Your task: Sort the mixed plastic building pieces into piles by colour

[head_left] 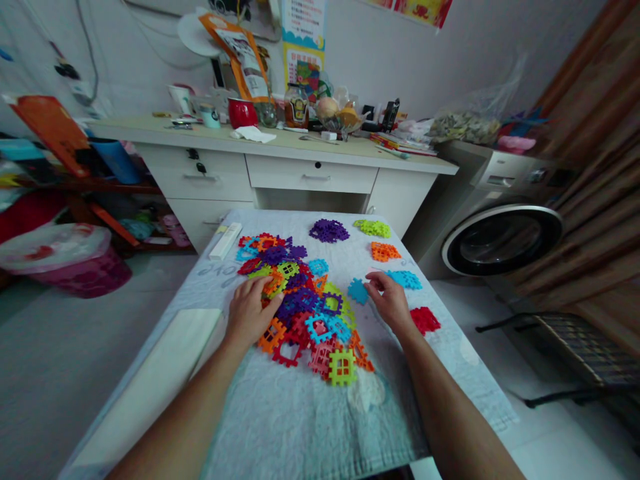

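I see my left hand [253, 310] lying flat on the left side of the mixed pile [305, 307] of plastic tiles. Its fingers are released and spread over an orange and a green piece. My right hand [391, 303] sits just right of the pile, fingers curled down onto the edge of a blue tile [357, 291]. I cannot tell whether they grip it or only touch it.

The pile fills the middle of the cloth-covered tabletop [300, 427]. The near half of the cloth is bare between my forearms. Along the left edge a white strip [170, 360] lies uncovered.

On the right side the room is tighter. The red heap [425, 320] lies just beside my right wrist and near the right edge. The blue heap [406, 279] lies just beyond my fingers, and the orange heap [385, 251], green heap [373, 228] and purple heap [329, 231] line the far end. A white bar [225, 241] lies at the far left corner.

Beyond the far edge stands a cluttered desk [310, 175], close by. A washing machine [500, 237] stands to the right and a chair [580, 343] nearer on that side. A pink bin [70, 263] sits on the floor to the left.
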The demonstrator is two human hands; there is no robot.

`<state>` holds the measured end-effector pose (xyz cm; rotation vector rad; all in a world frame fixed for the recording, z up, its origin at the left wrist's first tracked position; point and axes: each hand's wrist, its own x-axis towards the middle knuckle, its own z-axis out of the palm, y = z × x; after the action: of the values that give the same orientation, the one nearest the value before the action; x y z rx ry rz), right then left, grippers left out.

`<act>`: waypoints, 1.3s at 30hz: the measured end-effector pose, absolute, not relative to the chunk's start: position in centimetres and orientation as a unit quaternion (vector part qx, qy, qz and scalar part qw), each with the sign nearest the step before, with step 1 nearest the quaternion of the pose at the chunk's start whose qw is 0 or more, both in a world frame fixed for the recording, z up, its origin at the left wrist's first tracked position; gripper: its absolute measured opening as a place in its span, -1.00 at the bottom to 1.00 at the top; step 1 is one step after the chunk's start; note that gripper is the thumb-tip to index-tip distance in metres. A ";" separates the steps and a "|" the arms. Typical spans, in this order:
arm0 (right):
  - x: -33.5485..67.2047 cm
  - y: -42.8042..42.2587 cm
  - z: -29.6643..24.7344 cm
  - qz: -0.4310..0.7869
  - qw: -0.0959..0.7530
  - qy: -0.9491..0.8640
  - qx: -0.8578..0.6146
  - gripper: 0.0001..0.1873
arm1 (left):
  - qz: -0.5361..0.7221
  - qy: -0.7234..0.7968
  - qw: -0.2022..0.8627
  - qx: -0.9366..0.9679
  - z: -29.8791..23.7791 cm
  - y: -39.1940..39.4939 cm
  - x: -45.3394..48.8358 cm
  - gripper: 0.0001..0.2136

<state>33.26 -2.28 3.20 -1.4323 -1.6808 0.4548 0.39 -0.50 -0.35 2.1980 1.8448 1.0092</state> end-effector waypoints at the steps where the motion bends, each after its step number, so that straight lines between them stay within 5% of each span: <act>1: 33.7 -2.3 3.3 0.151 0.433 -0.664 -0.591 -0.74 | 0.332 0.605 0.050 0.722 -0.4 -0.5 0.4 -0.58; 10: 37.5 -1.8 3.8 -0.004 0.386 -0.558 -0.735 -0.74 | 0.329 0.604 0.052 0.724 -0.3 -0.4 0.4 -0.58; 32: 44.1 -2.7 4.8 0.001 0.303 -0.624 -0.721 -0.71 | 0.331 0.601 0.053 0.726 -0.2 -0.4 0.4 -0.59; 39: 44.7 -2.6 4.2 -0.061 0.344 -0.535 -0.769 -0.62 | 0.333 0.605 0.054 0.721 -0.1 -0.5 0.5 -0.60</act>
<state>44.73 -2.58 4.16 -1.9976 -1.3891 -0.1592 0.46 -0.46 -0.08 2.1901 1.8382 1.0111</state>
